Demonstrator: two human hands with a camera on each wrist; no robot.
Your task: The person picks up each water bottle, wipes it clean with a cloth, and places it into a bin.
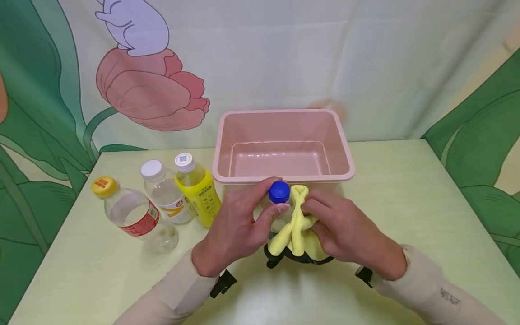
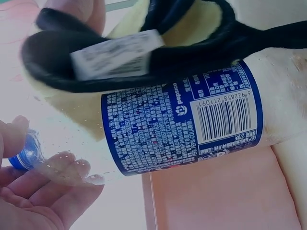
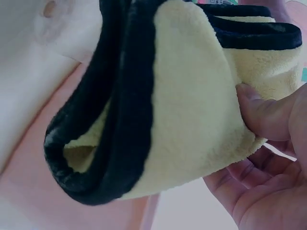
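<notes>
My left hand (image 1: 237, 221) grips a clear plastic Pepsi bottle by its neck, just under the blue cap (image 1: 279, 192). In the left wrist view the bottle's dark blue label (image 2: 168, 129) shows a barcode, and droplets dot the clear plastic near the shoulder. A yellow towel (image 1: 298, 221) with dark edging lies against the bottle, covering part of it. My right hand (image 1: 349, 225) pinches this towel between thumb and fingers. Seen from the right wrist, the towel (image 3: 187, 105) hangs in loose folds. In the head view, hands and towel hide most of the bottle's body.
A pink plastic bin (image 1: 284, 178) stands behind my hands. To the left are three bottles: one with a yellow cap (image 1: 104, 186), one with a white cap and orange-marked label (image 1: 172, 207), one in a yellow wrapper (image 1: 203, 198). A printed curtain (image 1: 276, 58) hangs behind the table.
</notes>
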